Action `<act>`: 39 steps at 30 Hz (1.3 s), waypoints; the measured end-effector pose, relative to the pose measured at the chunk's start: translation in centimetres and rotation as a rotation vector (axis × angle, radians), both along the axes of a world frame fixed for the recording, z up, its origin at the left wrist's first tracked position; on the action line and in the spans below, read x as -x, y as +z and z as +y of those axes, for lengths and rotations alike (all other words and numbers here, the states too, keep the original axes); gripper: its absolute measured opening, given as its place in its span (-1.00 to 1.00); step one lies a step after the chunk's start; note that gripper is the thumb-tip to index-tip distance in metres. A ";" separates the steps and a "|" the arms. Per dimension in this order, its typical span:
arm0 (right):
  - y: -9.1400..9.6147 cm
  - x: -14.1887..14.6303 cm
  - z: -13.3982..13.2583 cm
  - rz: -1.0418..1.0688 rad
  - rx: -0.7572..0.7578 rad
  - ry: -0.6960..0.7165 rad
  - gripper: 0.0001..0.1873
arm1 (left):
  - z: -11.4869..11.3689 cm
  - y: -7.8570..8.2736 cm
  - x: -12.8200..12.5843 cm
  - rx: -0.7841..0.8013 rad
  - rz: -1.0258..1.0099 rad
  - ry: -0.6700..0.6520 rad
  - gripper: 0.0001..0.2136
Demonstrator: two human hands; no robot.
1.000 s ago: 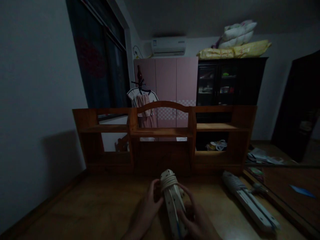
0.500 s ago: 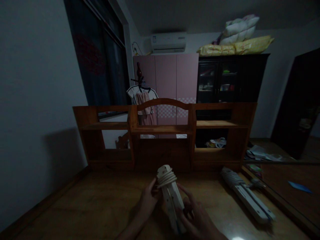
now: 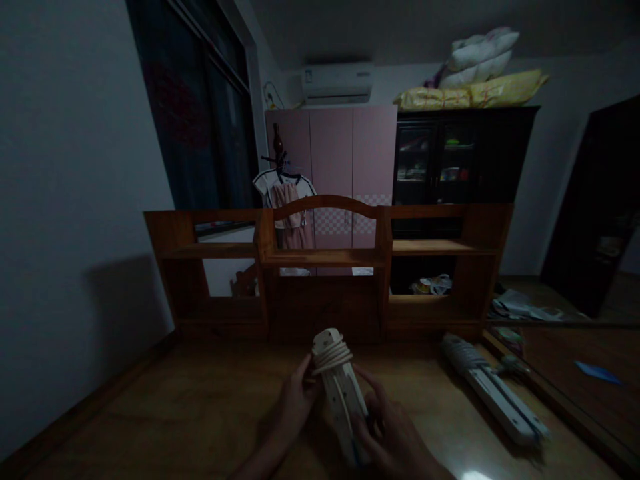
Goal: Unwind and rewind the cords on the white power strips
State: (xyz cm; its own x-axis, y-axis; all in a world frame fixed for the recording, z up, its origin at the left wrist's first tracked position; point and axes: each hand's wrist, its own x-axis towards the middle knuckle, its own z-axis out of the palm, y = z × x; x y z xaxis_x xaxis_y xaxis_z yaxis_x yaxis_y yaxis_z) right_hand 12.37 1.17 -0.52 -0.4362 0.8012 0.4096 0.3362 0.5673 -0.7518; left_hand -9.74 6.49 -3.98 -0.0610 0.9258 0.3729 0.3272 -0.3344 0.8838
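Note:
A white power strip (image 3: 349, 393) is held between my two hands above the wooden desk, its far end tilted up. Its own cord is wound in several loops round the far end. My left hand (image 3: 296, 403) grips it from the left, near the coiled cord. On the right side, my right hand (image 3: 393, 427) has its fingers closed round the nearer half, the index finger stretched along the edge. A second white power strip (image 3: 505, 400) lies on the desk to the right, with a grey cord wrapped round its far end and a plug beside it.
A wooden shelf unit (image 3: 325, 259) stands along the back of the desk (image 3: 200, 400). The wall (image 3: 75, 200) borders the desk on the left. A raised wooden edge (image 3: 555, 407) runs down the right side. Beyond it lies a blue sheet (image 3: 597, 372).
Almost nothing has moved. Both hands keep their hold on the power strip, and the view has shifted very slightly.

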 end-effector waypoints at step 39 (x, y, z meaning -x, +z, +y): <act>0.2 -0.5 0.7 -0.223 0.109 -0.126 -0.59 | -0.2 -0.4 -0.6 0.041 0.152 0.121 -0.69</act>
State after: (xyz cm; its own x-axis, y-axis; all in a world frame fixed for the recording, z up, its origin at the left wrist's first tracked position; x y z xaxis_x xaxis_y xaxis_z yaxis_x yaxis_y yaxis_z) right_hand 12.87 1.85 -0.29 -0.4001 0.8889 0.2231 0.5633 0.4305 -0.7052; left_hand -9.18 6.25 -4.33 -0.1183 0.9297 0.3488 0.4931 -0.2498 0.8333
